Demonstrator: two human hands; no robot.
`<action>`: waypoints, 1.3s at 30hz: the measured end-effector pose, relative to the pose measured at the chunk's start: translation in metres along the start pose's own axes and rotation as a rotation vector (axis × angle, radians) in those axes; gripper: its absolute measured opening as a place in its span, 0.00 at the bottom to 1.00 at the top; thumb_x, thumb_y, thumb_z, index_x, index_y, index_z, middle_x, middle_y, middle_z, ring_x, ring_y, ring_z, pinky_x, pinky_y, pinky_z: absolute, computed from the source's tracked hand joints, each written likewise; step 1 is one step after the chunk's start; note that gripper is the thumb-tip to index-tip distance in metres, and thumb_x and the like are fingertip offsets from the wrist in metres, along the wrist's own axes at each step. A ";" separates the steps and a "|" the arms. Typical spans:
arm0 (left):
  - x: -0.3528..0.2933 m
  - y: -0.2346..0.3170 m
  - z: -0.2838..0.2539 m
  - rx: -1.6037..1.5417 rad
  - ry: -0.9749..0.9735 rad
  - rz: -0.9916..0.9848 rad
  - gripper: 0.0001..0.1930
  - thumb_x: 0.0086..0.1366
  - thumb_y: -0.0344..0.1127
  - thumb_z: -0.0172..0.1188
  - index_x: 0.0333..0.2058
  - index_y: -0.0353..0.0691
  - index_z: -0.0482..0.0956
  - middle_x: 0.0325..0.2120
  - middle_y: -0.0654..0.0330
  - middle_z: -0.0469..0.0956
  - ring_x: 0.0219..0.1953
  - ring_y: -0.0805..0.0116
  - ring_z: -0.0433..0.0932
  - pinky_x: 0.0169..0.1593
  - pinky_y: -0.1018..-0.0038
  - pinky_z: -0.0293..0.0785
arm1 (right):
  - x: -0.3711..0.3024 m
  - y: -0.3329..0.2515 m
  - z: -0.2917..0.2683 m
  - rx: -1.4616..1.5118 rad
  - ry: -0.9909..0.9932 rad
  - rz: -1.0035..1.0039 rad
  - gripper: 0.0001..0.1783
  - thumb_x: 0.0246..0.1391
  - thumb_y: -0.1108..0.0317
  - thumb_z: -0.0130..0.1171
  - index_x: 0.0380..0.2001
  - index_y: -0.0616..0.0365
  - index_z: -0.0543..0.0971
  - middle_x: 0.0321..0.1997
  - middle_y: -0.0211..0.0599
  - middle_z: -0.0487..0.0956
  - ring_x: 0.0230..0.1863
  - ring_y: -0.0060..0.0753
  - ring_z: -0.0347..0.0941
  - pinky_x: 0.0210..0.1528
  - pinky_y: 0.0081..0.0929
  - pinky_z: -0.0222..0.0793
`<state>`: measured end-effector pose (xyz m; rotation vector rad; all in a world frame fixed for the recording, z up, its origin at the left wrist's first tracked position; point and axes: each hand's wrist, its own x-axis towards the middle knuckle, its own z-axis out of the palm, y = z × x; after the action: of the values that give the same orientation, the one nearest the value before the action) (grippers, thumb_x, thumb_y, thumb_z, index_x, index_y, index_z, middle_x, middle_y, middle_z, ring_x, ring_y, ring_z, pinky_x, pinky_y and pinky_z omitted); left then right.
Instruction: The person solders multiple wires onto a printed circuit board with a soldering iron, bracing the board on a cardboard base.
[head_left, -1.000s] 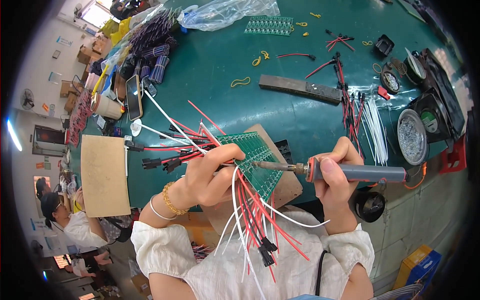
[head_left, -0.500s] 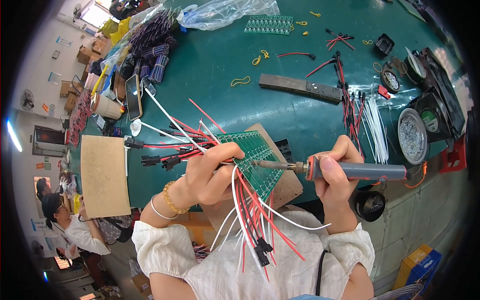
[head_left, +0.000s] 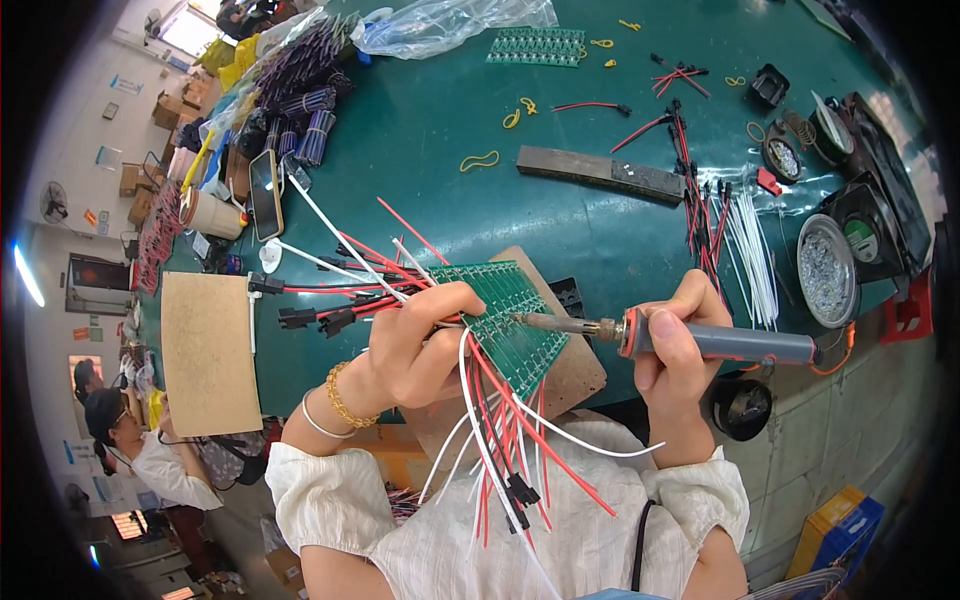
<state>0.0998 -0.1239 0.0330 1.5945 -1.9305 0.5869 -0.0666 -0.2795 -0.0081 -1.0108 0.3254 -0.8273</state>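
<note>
In my left hand [head_left: 425,340] I grip a green circuit board panel [head_left: 525,358] by its left side, fingers closed over its edge. Red, white and black wires [head_left: 505,430] hang from the panel toward my lap, and more with black connectors [head_left: 297,318] stick out to the left. My right hand [head_left: 678,345] is wrapped round the grey handle of a soldering iron [head_left: 735,343]. The iron's tip meets or nearly meets the middle of the panel; contact is too fine to tell. Beneath the panel lies a brown board [head_left: 580,385].
A grey metal bar [head_left: 600,173] lies beyond the panel. To the right are white wires [head_left: 750,250], red-black wires [head_left: 688,160] and a metal bowl [head_left: 828,270] of silvery bits. A phone [head_left: 265,195] and cardboard sheet [head_left: 210,355] sit left. Another person [head_left: 150,455] is far left.
The soldering iron has shifted slightly to the right, its tip moving a little across the panel. My left hand and the panel have barely moved.
</note>
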 end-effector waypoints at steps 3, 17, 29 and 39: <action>0.001 0.001 0.002 -0.033 0.018 -0.038 0.14 0.42 0.28 0.66 0.20 0.35 0.66 0.29 0.51 0.74 0.20 0.71 0.70 0.15 0.82 0.59 | -0.003 0.004 -0.002 0.089 -0.036 -0.023 0.09 0.49 0.74 0.57 0.23 0.62 0.67 0.16 0.36 0.74 0.11 0.10 0.60 0.13 0.12 0.56; 0.020 0.010 0.003 -0.140 -0.069 -0.308 0.12 0.40 0.20 0.63 0.24 0.34 0.70 0.36 0.53 0.72 0.21 0.68 0.71 0.22 0.76 0.68 | -0.018 0.037 0.021 -0.500 -0.099 -0.602 0.27 0.47 0.77 0.62 0.50 0.66 0.63 0.38 0.57 0.76 0.34 0.40 0.78 0.38 0.30 0.75; 0.015 0.000 0.005 -0.261 -0.045 -0.276 0.07 0.48 0.26 0.62 0.25 0.37 0.73 0.43 0.57 0.73 0.25 0.71 0.76 0.20 0.78 0.70 | -0.012 0.058 -0.007 -0.425 -0.198 -0.398 0.29 0.47 0.77 0.61 0.52 0.62 0.61 0.40 0.55 0.76 0.37 0.42 0.77 0.41 0.36 0.74; 0.016 0.004 0.015 -0.211 -0.006 -0.278 0.05 0.45 0.23 0.60 0.21 0.34 0.72 0.41 0.57 0.72 0.21 0.72 0.73 0.20 0.78 0.68 | -0.012 0.060 -0.014 -0.439 -0.202 -0.387 0.30 0.47 0.77 0.61 0.53 0.61 0.61 0.40 0.55 0.76 0.38 0.42 0.77 0.42 0.36 0.74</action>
<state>0.0919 -0.1450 0.0323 1.6874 -1.6725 0.2549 -0.0552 -0.2631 -0.0675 -1.5891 0.1380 -1.0142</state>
